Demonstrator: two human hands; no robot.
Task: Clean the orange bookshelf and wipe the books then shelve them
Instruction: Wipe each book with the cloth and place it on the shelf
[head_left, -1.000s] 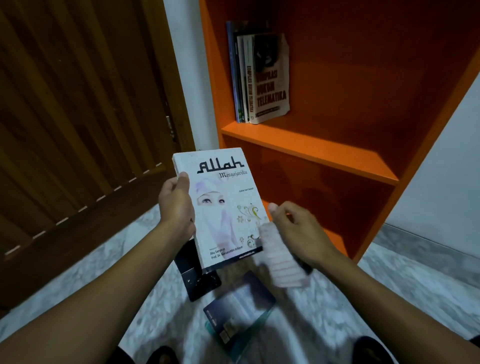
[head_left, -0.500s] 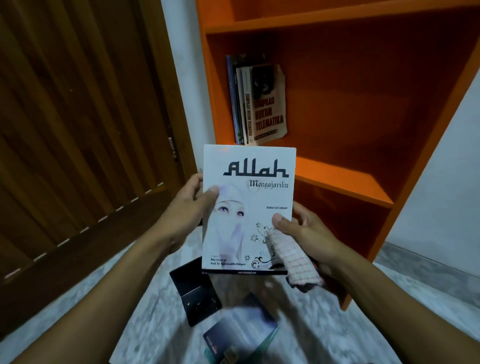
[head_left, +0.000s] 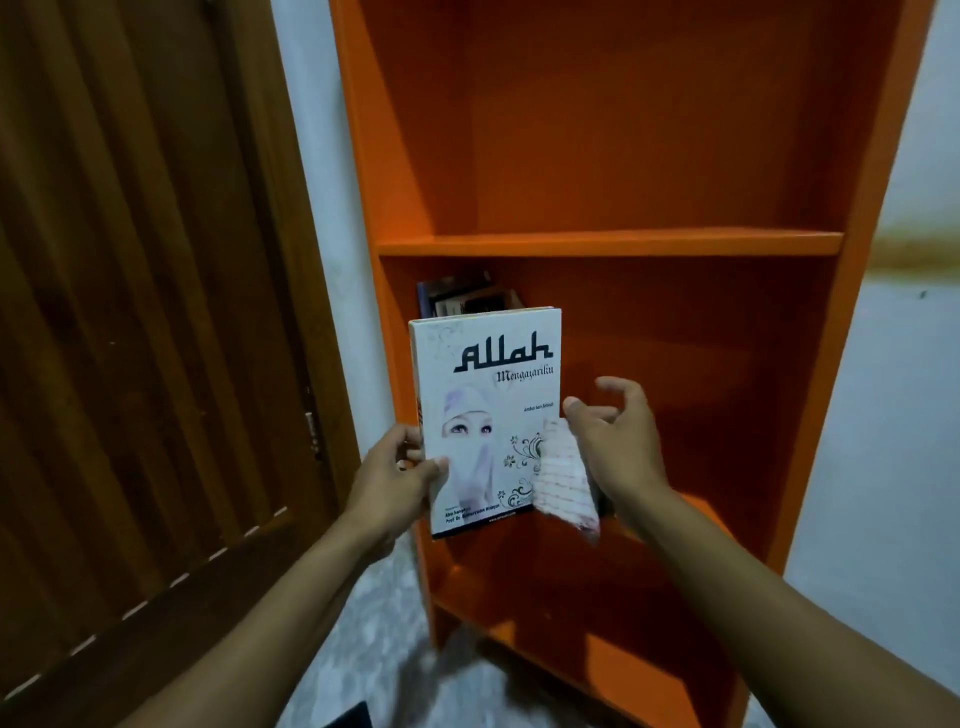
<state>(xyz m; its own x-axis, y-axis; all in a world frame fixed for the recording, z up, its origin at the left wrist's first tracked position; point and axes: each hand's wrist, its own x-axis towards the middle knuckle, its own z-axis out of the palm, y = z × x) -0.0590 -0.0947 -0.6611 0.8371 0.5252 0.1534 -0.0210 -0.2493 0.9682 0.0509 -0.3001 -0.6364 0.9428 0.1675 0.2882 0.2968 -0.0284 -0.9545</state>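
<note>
I have the white paperback (head_left: 488, 415) upright in front of the orange bookshelf (head_left: 613, 244), level with the middle compartment, its glossy cover facing me with bold black lettering above a pale printed figure and curling black flourishes near the bottom corner. My left hand (head_left: 395, 475) grips its lower left edge, thumb pressed flat on the cover and the other fingers curled behind the spine side. My right hand (head_left: 618, 441) sits just beside the book's right edge, thumb tip touching that edge, with the remaining fingers spread and loosely bent behind it; a soft, waffle-textured white cloth (head_left: 563, 480) with faint reddish lines hangs from under that palm, so the hand is pinching the cloth, though the exact hold is hidden. The cloth drapes over the book's lower right corner. Behind the book's top edge, dark tops of a few shelved books (head_left: 462, 296) show at the left end of the same compartment. The shelf boards are smooth, flat painted panels. To the left stands a ribbed, dark brown wooden door (head_left: 140, 312), and below lies pale mottled stone floor (head_left: 374, 654).
</note>
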